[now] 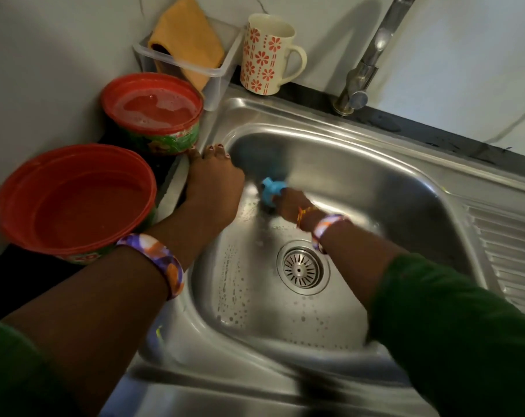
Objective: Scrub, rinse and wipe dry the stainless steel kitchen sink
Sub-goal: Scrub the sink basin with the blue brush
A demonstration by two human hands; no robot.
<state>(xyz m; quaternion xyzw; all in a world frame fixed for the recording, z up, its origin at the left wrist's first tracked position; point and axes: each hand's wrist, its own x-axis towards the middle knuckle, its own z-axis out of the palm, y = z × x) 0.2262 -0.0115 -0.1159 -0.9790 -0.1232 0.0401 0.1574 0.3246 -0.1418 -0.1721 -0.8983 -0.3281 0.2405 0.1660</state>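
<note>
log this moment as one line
phase: scrub | right hand: grips blue sponge on sink wall | left hand: rests on rim

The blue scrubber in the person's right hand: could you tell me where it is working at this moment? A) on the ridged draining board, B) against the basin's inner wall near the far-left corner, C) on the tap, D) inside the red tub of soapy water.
B: the right hand grips the blue scrubber against the inner wall of the sink near its far-left corner, beside the left hand resting on the rim.

Right hand [288, 203] blurred; faucet [372, 55] top cut off.
</note>
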